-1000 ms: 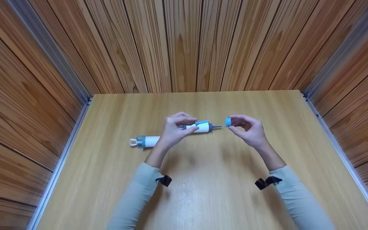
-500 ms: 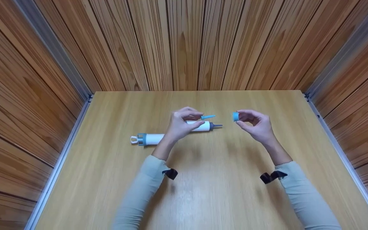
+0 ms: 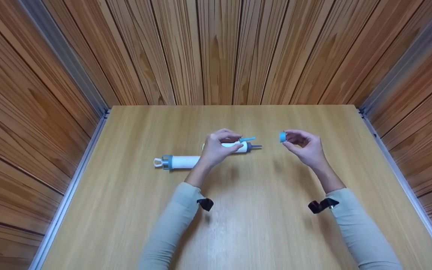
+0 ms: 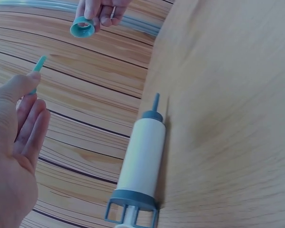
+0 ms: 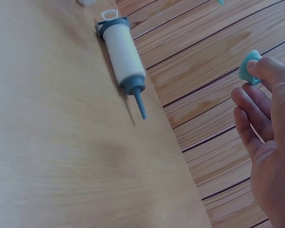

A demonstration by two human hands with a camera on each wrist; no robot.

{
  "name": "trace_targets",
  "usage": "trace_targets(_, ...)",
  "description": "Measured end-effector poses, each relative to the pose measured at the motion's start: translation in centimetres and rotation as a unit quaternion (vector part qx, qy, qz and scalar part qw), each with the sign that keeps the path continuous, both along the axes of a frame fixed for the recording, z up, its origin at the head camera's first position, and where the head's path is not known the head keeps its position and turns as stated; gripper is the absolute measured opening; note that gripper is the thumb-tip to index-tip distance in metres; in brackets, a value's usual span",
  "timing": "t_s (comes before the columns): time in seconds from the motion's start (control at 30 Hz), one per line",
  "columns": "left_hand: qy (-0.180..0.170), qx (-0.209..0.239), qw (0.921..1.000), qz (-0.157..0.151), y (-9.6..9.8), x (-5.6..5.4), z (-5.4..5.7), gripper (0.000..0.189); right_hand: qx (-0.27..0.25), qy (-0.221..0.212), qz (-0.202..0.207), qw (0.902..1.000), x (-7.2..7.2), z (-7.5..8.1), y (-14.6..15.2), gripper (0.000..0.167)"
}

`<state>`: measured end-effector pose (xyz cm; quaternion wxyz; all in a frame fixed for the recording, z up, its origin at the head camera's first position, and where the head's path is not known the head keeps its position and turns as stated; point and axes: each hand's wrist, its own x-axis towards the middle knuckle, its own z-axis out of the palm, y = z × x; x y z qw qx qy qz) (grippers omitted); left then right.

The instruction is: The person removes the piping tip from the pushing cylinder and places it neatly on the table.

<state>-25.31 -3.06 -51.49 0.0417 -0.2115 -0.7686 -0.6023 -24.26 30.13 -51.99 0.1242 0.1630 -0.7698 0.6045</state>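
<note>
My left hand [image 3: 219, 148] pinches a slim, tapered teal nozzle [image 3: 248, 138] between thumb and fingertips, its narrow end aimed rightward. In the left wrist view that nozzle [image 4: 40, 64] stands clear of the palm. My right hand [image 3: 308, 148] pinches a short teal screw ring [image 3: 282, 137]; its threaded inside shows in the left wrist view. A gap separates ring and nozzle. Behind and below the left hand lies a white piping syringe [image 3: 241, 147] with a dark blue-grey tip, partly hidden by that hand. The right wrist view shows the syringe [image 5: 126, 52] with its pull handle.
A second white cylinder [image 3: 186, 162] with a blue-grey end frame and white loop handle lies nearer me, its right end hidden behind the left wrist. Wooden walls [image 3: 218, 52] border the light wood table [image 3: 261, 225] at the back and sides.
Both hands have shifted right and slightly away from me, carrying the nozzle and the ring. The ring has moved farther from the nozzle. The cylinders stay on the table.
</note>
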Motion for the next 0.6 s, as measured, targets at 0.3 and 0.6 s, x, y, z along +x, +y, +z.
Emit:
trace_targets(0.3, -0.04, -0.047, 0.9976, 0.029, 0.5, 0.2, -1.5, 0.029, 0.012, -0.044, -0.024, 0.9987, 0.4, -1.5, 0.7, 0.034)
trace_targets(0.6, -0.034, -0.097, 0.9941, 0.033, 0.6, 0.2, -3.2, 0.027, 0.046, -0.098, -0.045, 0.9931, 1.0, -3.2, 1.3, 0.035)
